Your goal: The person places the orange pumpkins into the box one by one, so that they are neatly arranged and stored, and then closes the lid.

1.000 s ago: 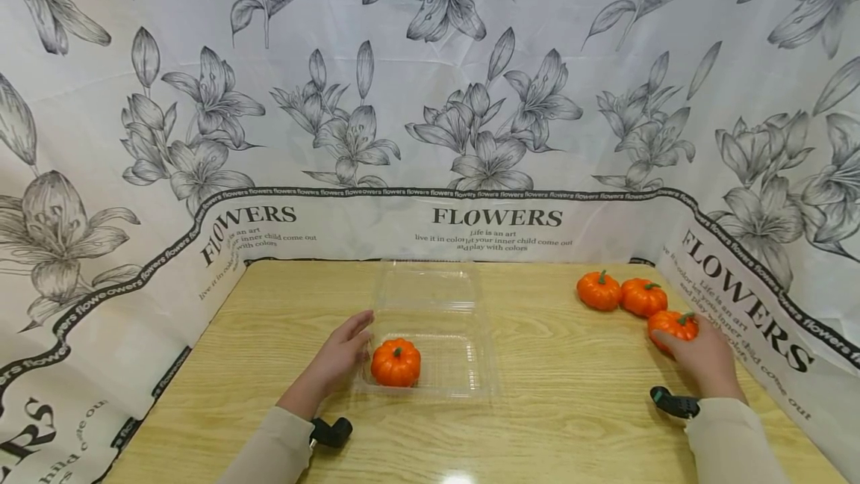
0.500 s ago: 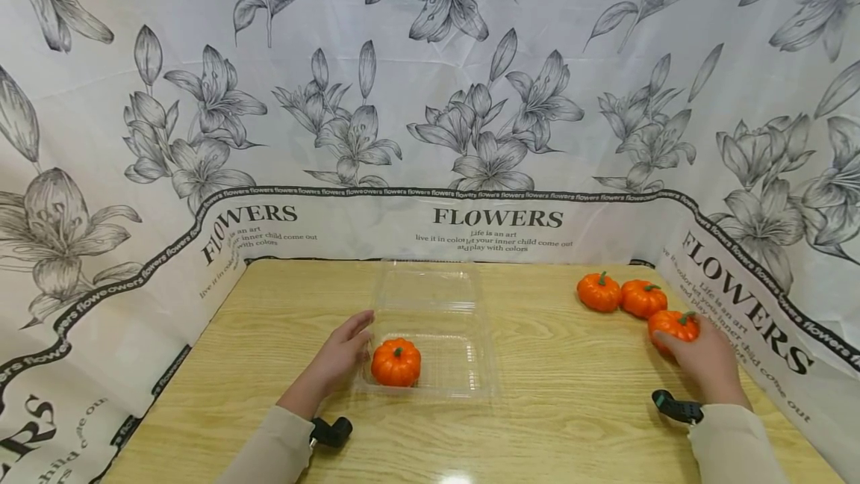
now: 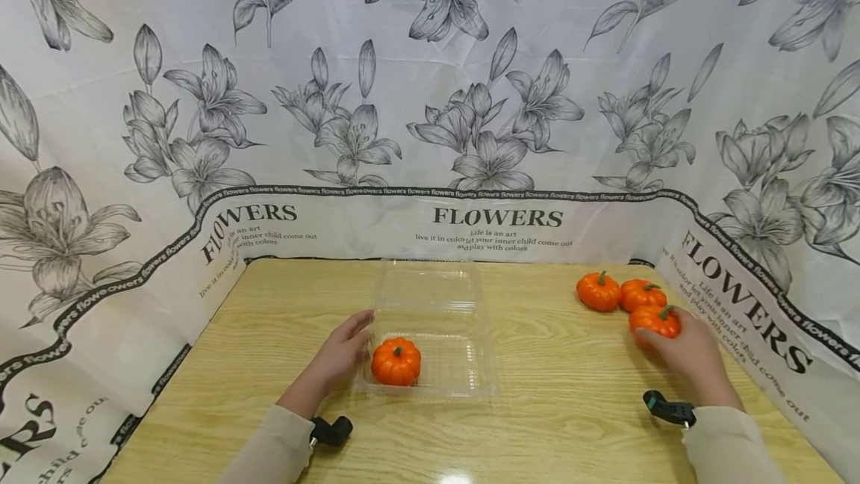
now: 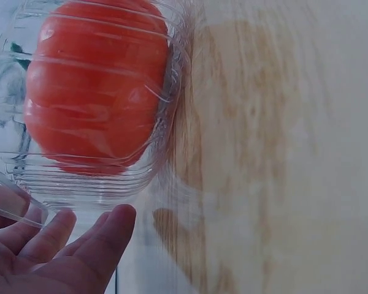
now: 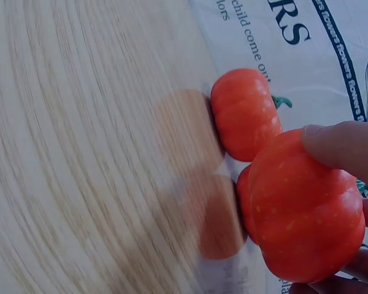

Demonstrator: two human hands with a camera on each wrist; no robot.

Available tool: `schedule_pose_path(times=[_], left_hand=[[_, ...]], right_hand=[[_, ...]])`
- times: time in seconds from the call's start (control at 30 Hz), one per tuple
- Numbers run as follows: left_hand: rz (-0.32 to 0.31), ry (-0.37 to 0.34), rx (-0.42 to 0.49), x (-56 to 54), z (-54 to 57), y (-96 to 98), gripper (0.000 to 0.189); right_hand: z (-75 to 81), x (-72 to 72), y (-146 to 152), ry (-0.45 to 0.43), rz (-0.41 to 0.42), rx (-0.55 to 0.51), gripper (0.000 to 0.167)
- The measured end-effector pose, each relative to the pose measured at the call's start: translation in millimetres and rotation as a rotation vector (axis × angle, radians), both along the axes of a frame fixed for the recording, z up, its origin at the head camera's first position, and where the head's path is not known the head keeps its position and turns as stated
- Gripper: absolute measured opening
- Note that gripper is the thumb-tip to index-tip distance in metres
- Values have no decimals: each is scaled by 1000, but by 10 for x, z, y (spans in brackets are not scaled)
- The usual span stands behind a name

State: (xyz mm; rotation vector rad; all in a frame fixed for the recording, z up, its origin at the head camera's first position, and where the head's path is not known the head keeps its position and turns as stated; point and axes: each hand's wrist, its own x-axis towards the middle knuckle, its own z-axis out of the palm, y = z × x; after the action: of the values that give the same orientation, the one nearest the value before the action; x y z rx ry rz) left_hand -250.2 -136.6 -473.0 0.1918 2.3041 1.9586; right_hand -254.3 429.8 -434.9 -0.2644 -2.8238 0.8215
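In the head view, my right hand [image 3: 692,353] grips a small orange toy pumpkin [image 3: 654,322] with a green stem. The right wrist view shows the thumb [image 5: 340,147] over the held pumpkin [image 5: 306,211] and fingers round its far side. This pumpkin overlaps one of two others behind it. My left hand [image 3: 343,349] is at the left side of a clear plastic clamshell box [image 3: 463,392], fingers extended. In the left wrist view its fingertips [image 4: 124,215] are right at the box's ridged wall. Another pumpkin [image 3: 396,362] sits in the left part of the box.
Two more pumpkins, one on the left [image 3: 599,291] and one on the right [image 3: 643,295], stand at the back right of the wooden table [image 3: 551,409]. The box's lid [image 3: 430,284] lies folded back. White flower-printed cloth [image 3: 497,226] walls the back and sides.
My right hand has moved left with the gripped pumpkin, which now overlaps the pumpkin behind it more. My left hand and the box have stayed in place.
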Motion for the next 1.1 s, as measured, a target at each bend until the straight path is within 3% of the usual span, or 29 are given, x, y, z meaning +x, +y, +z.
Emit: schedule_pose_path(times=[0.4, 1.1], left_hand=[[5, 10, 12, -23, -16, -6, 48], [0, 5, 12, 0, 3, -5, 48]], right_hand=[[109, -4, -309, -33, 120, 46, 100], [225, -40, -826, 78, 293, 93, 88]])
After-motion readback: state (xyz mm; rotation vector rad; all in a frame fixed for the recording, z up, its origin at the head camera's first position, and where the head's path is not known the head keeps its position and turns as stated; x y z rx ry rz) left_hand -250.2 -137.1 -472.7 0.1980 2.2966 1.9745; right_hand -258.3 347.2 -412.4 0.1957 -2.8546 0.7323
